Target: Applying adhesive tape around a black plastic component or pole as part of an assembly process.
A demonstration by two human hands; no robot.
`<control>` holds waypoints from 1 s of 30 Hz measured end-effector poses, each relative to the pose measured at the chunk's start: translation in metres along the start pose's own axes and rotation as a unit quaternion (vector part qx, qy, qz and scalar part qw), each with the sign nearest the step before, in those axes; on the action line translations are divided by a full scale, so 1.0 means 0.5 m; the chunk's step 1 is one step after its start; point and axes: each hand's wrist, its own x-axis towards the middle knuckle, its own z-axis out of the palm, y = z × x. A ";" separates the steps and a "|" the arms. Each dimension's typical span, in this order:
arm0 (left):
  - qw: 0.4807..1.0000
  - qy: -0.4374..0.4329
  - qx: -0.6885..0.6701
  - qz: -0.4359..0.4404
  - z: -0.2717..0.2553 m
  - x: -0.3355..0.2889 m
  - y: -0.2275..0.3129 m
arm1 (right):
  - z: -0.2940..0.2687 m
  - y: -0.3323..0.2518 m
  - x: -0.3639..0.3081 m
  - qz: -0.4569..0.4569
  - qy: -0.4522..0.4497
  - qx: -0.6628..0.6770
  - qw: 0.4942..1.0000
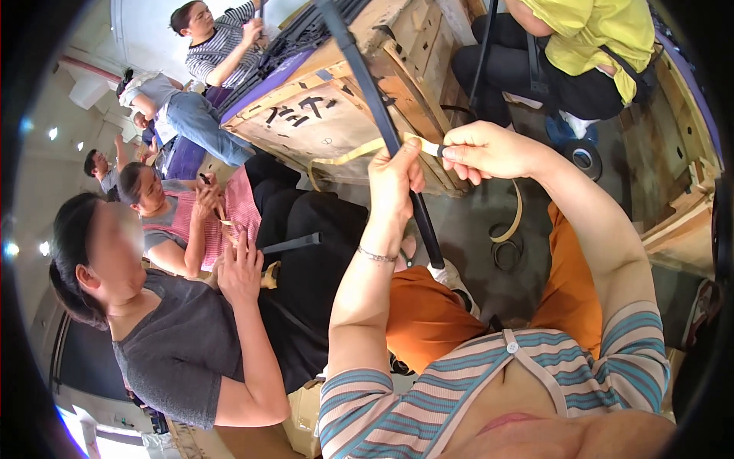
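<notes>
A long black bar [370, 92] slants down in front of me, its lower end by a white shoe. My left hand [391, 183] is closed around the bar, with the thumb pressed along it. A thin yellowish strip [348, 155] crosses the bar at that grip and trails off to the left. My right hand [489, 153], just to the right, pinches a short black piece at the end of a whitish section of strip [430, 148]. Another yellowish length [519, 214] hangs below my right hand toward black coils [505, 249] on the floor.
A wooden crate [306, 122] stands ahead, with several black bars [306, 38] on top. A black tape roll [586, 158] lies ahead right. A co-worker [176, 329] sits close on my left, holding a dark bar [290, 243]. Another, in yellow [604, 38], sits ahead.
</notes>
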 end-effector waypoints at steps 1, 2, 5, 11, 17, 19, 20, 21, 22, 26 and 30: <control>1.000 0.019 -0.013 0.008 -0.001 0.004 -0.001 | -0.001 0.000 0.001 0.009 -0.015 -0.002 1.000; 0.999 0.016 -0.002 0.031 0.005 0.002 0.006 | -0.004 0.003 0.002 -0.003 -0.008 0.006 1.000; 0.999 0.023 -0.003 0.038 0.018 0.001 0.012 | -0.021 0.005 -0.001 0.006 -0.018 -0.007 1.000; 0.999 -0.014 -0.007 0.028 0.045 -0.009 0.000 | -0.006 0.006 -0.003 -0.216 0.028 0.044 0.975; 0.992 -0.044 0.066 0.098 0.043 -0.026 -0.013 | -0.024 -0.028 -0.031 -0.134 0.058 0.144 0.979; 0.991 -0.059 0.066 0.101 0.040 -0.029 -0.021 | -0.040 -0.023 -0.030 -0.148 0.114 0.096 0.978; 0.990 -0.070 0.064 0.102 0.041 -0.032 -0.020 | -0.040 -0.018 -0.024 -0.147 0.119 0.098 0.977; 0.990 -0.073 0.065 0.099 0.043 -0.035 -0.019 | -0.037 -0.013 -0.015 -0.208 0.172 0.028 0.963; 0.990 -0.077 0.077 0.088 0.045 -0.038 -0.015 | -0.034 -0.011 -0.011 -0.264 0.224 -0.043 0.937; 0.989 -0.082 0.098 0.076 0.047 -0.045 -0.012 | -0.022 -0.029 -0.015 -0.254 0.206 -0.056 0.943; 0.990 -0.081 0.100 0.060 0.055 -0.043 -0.011 | -0.027 -0.030 -0.012 -0.256 0.199 -0.051 0.945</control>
